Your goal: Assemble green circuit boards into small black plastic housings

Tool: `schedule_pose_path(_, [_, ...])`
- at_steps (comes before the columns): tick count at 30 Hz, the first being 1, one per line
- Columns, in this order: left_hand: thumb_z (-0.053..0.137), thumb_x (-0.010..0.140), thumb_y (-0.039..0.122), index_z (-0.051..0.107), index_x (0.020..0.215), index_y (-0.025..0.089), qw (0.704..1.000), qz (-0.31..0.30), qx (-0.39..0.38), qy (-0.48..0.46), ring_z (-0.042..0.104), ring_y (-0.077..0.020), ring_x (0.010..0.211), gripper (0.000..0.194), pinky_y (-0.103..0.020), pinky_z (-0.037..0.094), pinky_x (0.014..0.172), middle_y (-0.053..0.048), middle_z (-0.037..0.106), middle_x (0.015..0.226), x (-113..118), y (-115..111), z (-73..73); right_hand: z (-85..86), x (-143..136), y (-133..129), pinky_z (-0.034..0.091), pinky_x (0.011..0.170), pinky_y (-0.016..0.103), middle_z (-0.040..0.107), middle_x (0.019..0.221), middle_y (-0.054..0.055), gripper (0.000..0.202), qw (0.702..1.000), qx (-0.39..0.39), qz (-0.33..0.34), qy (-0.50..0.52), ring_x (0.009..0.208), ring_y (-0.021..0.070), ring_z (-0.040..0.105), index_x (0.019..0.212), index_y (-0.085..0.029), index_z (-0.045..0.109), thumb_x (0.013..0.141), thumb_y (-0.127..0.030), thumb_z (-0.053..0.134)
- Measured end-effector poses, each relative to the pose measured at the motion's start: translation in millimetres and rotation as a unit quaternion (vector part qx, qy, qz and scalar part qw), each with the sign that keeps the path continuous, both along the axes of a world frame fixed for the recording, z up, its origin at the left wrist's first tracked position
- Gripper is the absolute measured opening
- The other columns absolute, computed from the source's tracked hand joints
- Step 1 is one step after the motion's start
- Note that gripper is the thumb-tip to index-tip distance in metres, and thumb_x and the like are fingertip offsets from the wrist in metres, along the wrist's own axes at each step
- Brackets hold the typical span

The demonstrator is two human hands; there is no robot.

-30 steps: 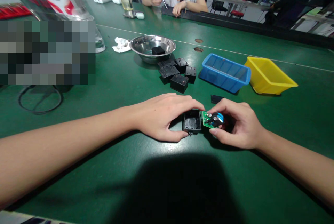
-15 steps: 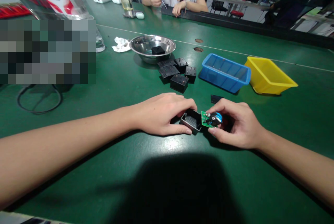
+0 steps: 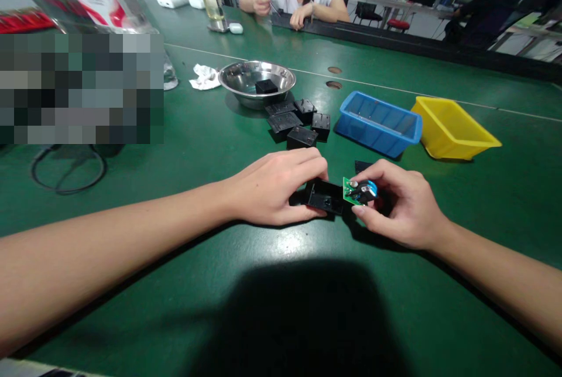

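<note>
Head view: I note left hand, closed round black case, has tilted it; right hand pinches circuit board beside left grip, apparently outside case.

One steel bowl holds one black box; near it, five black boxes; to its right, two bins; front-right, one open case, one circuit board.

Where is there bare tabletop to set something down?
Green tabletop shows bare between the cable loop and left hand, and right of the right hand, below the yellow bin. It is crowded where black boxes cluster between steel bowl and blue bin, and where the hands hold a case and circuit board.
</note>
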State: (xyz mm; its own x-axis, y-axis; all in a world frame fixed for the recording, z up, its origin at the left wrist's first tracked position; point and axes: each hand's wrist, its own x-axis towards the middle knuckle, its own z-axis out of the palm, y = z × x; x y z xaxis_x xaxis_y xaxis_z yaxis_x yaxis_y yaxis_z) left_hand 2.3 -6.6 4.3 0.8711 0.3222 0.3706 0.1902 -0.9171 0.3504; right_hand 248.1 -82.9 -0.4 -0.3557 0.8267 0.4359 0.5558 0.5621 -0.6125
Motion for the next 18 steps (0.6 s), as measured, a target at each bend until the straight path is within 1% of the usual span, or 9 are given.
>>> schedule_pose_path(6, [0.064,0.092,0.041,0.056,0.098,0.018,1.000,0.003,-0.008,-0.004,0.064,-0.0185,0.083,0.026,-0.027,0.046,0.074,-0.006,0.067,0.095,-0.1,0.0,-0.3,0.0,0.0,0.0,0.038,0.045,0.019,0.058,0.059,-0.007,0.021,1.000,-0.023,-0.008,0.008,0.046,0.0079,0.050,0.095,-0.021,0.063,0.077,-0.021,0.073])
schedule_pose_path(9, [0.064,0.092,0.040,0.056,0.098,0.018,1.000,0.004,-0.015,-0.006,0.065,-0.0186,0.084,0.024,-0.027,0.046,0.073,-0.007,0.069,0.096,-0.9,0.3,-0.2,0.8,-0.7,-0.6,0.038,0.045,0.020,0.057,0.058,-0.007,0.018,0.999,-0.038,-0.025,0.021,0.046,0.0083,0.049,0.092,-0.021,0.062,0.076,-0.019,0.071])
schedule_pose_path(12, [0.065,0.090,0.038,0.056,0.098,0.018,1.000,0.019,-0.024,-0.006,0.067,-0.0181,0.083,0.023,-0.027,0.046,0.072,-0.006,0.070,0.097,-1.9,0.5,-0.6,1.2,-1.2,-0.8,0.038,0.044,0.020,0.056,0.058,-0.007,0.015,0.997,-0.059,-0.041,0.042,0.046,0.0089,0.048,0.089,-0.021,0.061,0.077,-0.020,0.070])
schedule_pose_path(15, [0.067,0.087,0.037,0.054,0.098,0.019,0.999,0.030,-0.032,-0.014,0.069,-0.0185,0.086,0.025,-0.027,0.047,0.073,-0.006,0.072,0.101,-2.3,0.4,-1.2,0.3,-1.1,-0.2,0.039,0.044,0.021,0.056,0.058,-0.006,0.015,0.996,-0.078,-0.037,0.038,0.046,0.0092,0.049,0.089,-0.020,0.061,0.078,-0.021,0.070])
schedule_pose_path(18, [0.068,0.086,0.036,0.050,0.099,0.020,0.998,0.028,-0.044,-0.024,0.071,-0.0192,0.091,0.027,-0.027,0.049,0.076,-0.007,0.073,0.107,-2.2,0.2,-2.0,-1.0,-0.7,0.9,0.039,0.045,0.021,0.057,0.060,-0.006,0.016,0.996,-0.086,-0.027,0.022,0.047,0.0093,0.049,0.092,-0.020,0.062,0.079,-0.021,0.071])
